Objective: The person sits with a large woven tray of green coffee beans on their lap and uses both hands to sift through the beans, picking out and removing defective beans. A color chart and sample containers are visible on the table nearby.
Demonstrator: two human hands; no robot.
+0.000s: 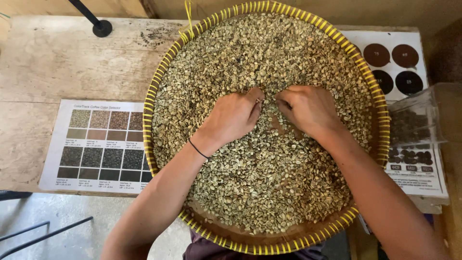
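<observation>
Mostly pale green coffee beans (pixel 269 163) heaped in round yellow-rimmed tray (pixel 380 103).

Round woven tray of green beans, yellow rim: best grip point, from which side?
Probably the round woven tray's yellow-bound rim, taken at both flanks from outside. Pale green beans fill the shallow bowl, and the left hand and right hand are working mid-pile, so only the raised edge is bare to clasp.

Coffee sorting workshop: bean tray (pixel 159 77), colour charts (pixel 96 144), worn table (pixel 57 62)
</observation>
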